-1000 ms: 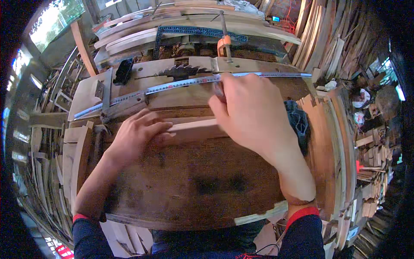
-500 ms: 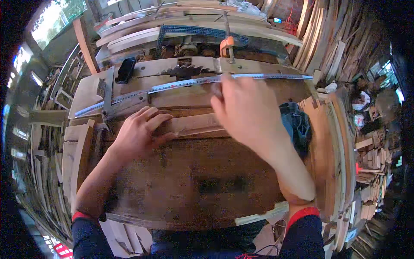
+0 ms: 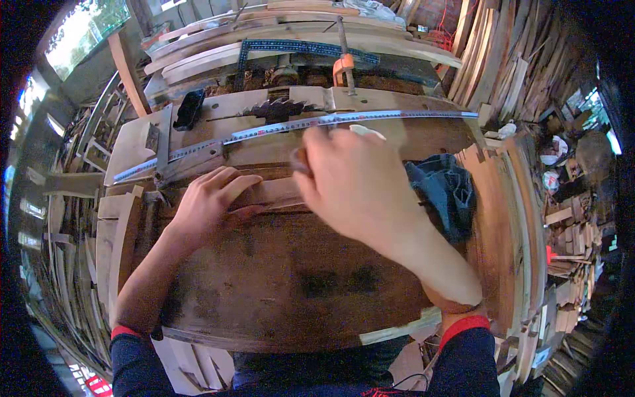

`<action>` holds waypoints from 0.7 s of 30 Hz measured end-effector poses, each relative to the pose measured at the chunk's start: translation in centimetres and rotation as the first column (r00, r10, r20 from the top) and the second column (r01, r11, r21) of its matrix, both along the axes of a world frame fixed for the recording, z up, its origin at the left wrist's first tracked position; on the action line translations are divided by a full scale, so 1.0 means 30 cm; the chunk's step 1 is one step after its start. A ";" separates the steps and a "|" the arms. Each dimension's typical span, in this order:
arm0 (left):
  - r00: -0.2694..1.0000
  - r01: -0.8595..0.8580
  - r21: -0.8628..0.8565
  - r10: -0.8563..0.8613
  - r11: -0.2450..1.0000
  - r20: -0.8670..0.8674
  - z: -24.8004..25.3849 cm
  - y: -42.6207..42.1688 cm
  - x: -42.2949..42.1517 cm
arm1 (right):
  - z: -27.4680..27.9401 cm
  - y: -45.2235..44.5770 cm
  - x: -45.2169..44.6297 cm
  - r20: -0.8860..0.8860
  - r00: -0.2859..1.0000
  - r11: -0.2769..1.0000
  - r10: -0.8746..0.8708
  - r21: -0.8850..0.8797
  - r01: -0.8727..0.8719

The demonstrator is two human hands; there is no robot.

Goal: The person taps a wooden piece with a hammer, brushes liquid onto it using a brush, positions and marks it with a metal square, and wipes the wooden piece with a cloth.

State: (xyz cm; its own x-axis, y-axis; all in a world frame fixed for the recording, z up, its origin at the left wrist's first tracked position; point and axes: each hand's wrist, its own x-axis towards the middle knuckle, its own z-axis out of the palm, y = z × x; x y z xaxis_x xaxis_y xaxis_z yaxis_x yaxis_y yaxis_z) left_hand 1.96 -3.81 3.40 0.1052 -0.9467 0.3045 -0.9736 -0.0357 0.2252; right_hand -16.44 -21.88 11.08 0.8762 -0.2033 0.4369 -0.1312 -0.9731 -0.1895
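Note:
My left hand [image 3: 208,202] grips the left end of a narrow wooden strip [image 3: 274,193], fingers over its top and thumb along the near side. The strip lies along a brown wooden workbench [image 3: 284,284]. Above the strip's right part, my right hand [image 3: 357,182] is closed round something; a dark rounded end [image 3: 299,161] pokes out at the thumb side, and the rest is hidden. Just beyond its knuckles shows a white curved thing [image 3: 367,132]. A measuring tape strip [image 3: 311,124] runs across the bench behind both hands.
Behind the tape, a toothed circular saw blade [image 3: 281,108] sticks up from the bench. An orange clamp [image 3: 343,65], a dark carpenter's square [image 3: 304,47] and a black open case [image 3: 190,109] are farther back. A bunched denim cloth [image 3: 450,192] lies right; stacked boards [image 3: 506,225] stand beside it.
My right hand has moved left along the strip, uncovering more of the denim cloth and the white curved thing. My left hand has stayed on the strip.

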 end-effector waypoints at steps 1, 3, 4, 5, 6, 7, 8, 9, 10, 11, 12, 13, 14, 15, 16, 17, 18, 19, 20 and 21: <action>1.000 0.011 -0.005 -0.011 1.000 0.015 -0.008 0.001 0.007 | 0.007 0.017 0.001 0.035 0.998 0.997 0.055 0.047 -0.057; 1.000 0.022 -0.020 -0.022 1.000 0.001 -0.008 0.003 0.006 | 0.009 0.032 0.007 0.089 0.983 0.972 0.162 0.160 -0.175; 0.999 0.020 -0.033 -0.021 0.999 -0.027 0.003 0.006 -0.001 | 0.010 0.034 0.013 0.111 0.970 0.946 0.214 0.223 -0.235; 0.998 0.018 -0.047 -0.020 0.999 -0.053 0.010 0.008 -0.005 | 0.011 0.036 0.017 0.137 0.954 0.913 0.266 0.283 -0.295; 0.999 0.035 -0.082 -0.038 0.996 -0.033 0.008 0.003 -0.004 | 0.018 0.034 0.012 0.070 0.977 0.955 0.199 0.211 -0.210; 0.998 0.052 -0.117 -0.054 0.992 -0.014 0.005 -0.004 0.000 | 0.032 0.031 0.002 0.008 0.992 0.983 0.127 0.130 -0.127; 0.998 0.069 -0.151 -0.069 0.986 0.005 0.002 -0.009 0.000 | 0.039 0.026 -0.005 -0.048 0.998 0.998 0.049 0.044 -0.047; 0.998 0.060 -0.165 -0.061 0.985 -0.003 0.014 -0.010 -0.009 | 0.029 0.019 -0.004 -0.058 0.998 1.000 0.002 0.010 -0.002; 0.998 0.052 -0.178 -0.055 0.983 -0.013 0.036 -0.011 -0.023 | 0.010 0.008 -0.002 -0.067 0.997 0.999 -0.046 -0.024 0.044; 0.996 0.026 -0.163 -0.040 0.986 -0.082 0.035 -0.007 -0.032 | -0.001 0.002 -0.001 -0.075 0.993 0.994 -0.096 -0.058 0.092; 0.988 -0.001 -0.149 -0.022 0.989 -0.151 0.035 -0.004 -0.042 | -0.002 0.014 0.002 -0.145 0.987 0.994 -0.076 -0.085 0.064; 0.976 -0.028 -0.135 -0.003 0.990 -0.219 0.035 -0.001 -0.051 | -0.004 0.040 0.003 -0.107 0.994 0.997 -0.033 -0.071 0.025; 0.919 -0.074 -0.095 0.031 0.993 -0.393 0.020 0.007 -0.056 | -0.006 0.076 0.003 -0.069 0.998 0.998 0.011 -0.057 -0.015; 0.927 -0.061 -0.160 -0.003 0.985 -0.375 -0.013 0.009 -0.046 | -0.010 0.104 0.005 -0.031 0.998 0.998 0.051 -0.044 -0.052; 0.935 -0.048 -0.224 -0.035 0.973 -0.352 -0.045 0.010 -0.035 | -0.016 0.118 0.012 0.053 0.980 0.965 0.194 0.171 -0.201; 0.943 -0.033 -0.286 -0.065 0.958 -0.326 -0.077 0.012 -0.025 | -0.024 0.129 0.019 0.166 0.936 0.864 0.311 0.361 -0.352; 0.912 -0.094 -0.272 -0.027 0.958 -0.409 -0.096 0.026 -0.034 | -0.031 0.135 0.024 0.300 0.869 0.703 0.393 0.512 -0.494; 0.873 -0.154 -0.254 0.011 0.955 -0.488 -0.109 0.041 -0.045 | -0.036 0.132 0.029 0.308 0.858 0.682 0.410 0.521 -0.513; 0.859 -0.198 -0.254 0.043 0.947 -0.510 -0.113 0.048 -0.039 | -0.041 0.125 0.037 0.318 0.847 0.662 0.426 0.529 -0.531; 0.844 -0.242 -0.254 0.074 0.937 -0.532 -0.111 0.053 -0.036 | -0.049 0.114 0.045 0.326 0.836 0.641 0.441 0.537 -0.548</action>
